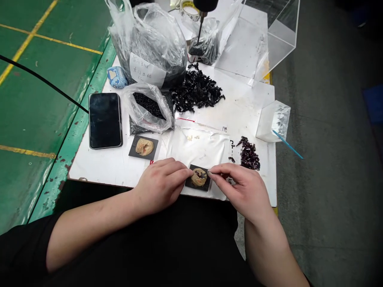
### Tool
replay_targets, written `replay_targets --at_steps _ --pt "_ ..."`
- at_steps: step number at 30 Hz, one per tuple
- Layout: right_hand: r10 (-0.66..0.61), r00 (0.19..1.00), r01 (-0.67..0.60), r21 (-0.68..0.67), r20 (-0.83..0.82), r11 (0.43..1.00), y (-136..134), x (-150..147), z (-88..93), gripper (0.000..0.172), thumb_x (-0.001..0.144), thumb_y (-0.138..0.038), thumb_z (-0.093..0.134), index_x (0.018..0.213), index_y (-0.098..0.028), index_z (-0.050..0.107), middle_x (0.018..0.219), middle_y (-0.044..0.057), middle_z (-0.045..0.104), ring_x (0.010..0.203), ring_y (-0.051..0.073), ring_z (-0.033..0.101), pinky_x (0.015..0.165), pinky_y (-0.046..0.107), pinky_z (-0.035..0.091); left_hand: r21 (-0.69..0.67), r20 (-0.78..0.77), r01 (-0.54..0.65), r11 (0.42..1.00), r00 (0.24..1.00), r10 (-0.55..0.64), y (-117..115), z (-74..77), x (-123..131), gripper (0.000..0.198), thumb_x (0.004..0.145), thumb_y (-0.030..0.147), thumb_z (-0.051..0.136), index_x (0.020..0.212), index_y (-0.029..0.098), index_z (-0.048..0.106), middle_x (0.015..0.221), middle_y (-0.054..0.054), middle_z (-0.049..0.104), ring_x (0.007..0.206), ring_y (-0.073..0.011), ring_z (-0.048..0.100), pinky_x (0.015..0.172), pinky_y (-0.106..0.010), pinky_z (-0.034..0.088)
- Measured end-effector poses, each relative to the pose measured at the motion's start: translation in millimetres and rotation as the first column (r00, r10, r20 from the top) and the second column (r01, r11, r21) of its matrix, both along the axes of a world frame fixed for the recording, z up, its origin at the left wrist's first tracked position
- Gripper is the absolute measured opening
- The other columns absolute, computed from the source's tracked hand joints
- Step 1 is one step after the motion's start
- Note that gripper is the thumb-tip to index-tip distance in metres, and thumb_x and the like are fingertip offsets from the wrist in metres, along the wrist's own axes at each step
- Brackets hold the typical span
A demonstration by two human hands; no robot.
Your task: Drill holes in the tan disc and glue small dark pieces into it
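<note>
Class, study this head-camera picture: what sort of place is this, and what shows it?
Probably a small factory workshop: a green painted floor with yellow lines, a loose heap of small black parts, and a large labelled plastic bag of dark pieces on a white worktable.

Left hand [160, 185] and right hand [241, 191] are positioned at opposite edges of a small black card [198, 177] bearing a tan mark, on a white table [248, 115]. Adjacent items: a matching card [143, 147], a phone [104, 120], loose black pieces [196, 89].
</note>
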State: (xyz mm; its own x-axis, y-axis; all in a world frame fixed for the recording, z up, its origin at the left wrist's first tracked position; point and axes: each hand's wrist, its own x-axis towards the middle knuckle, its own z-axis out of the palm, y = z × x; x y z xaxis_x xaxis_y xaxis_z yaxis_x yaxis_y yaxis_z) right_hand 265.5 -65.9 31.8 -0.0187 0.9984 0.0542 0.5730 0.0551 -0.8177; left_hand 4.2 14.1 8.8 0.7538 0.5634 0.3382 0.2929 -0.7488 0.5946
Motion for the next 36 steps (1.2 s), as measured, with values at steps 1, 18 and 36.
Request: replay_targets --at_steps 1,18,36 --pt "0.037 0.999 -0.037 0.031 -0.003 0.999 0 0 -0.3 0.011 0.104 -0.022 0.077 0.112 -0.029 0.081 0.105 0.000 0.082 0.095 0.016 0.078 0.084 0.030 0.063 0.009 -0.008 0.008 1.000 1.000 -0.008 0 0.1 0 0.022 0.107 0.010 0.061 0.126 0.015 0.071 0.107 -0.006 0.075 0.093 -0.0205 0.067 0.081 -0.035 0.054" --pt "0.114 0.993 -0.119 0.151 0.041 0.981 -4 2 -14.1 0.018 0.104 -0.017 0.075 0.116 -0.029 0.082 0.109 0.004 0.079 0.099 0.019 0.073 0.085 0.037 0.063 0.212 -0.107 0.149 0.966 0.986 -0.129 -4 1.1 -3 0.028 0.111 0.018 0.055 0.134 0.018 0.070 0.104 -0.007 0.070 0.086 -0.0202 0.061 0.074 -0.035 0.051" --pt "0.108 0.959 -0.152 0.153 0.261 0.976 13 10 3.5 0.013 0.107 -0.024 0.072 0.117 -0.027 0.080 0.111 0.005 0.078 0.103 0.021 0.074 0.091 0.039 0.062 0.236 -0.194 0.182 0.955 0.971 -0.138 -3 1.7 -2 0.035 0.108 0.018 0.054 0.140 0.018 0.067 0.108 -0.008 0.067 0.090 -0.0230 0.058 0.071 -0.036 0.049"
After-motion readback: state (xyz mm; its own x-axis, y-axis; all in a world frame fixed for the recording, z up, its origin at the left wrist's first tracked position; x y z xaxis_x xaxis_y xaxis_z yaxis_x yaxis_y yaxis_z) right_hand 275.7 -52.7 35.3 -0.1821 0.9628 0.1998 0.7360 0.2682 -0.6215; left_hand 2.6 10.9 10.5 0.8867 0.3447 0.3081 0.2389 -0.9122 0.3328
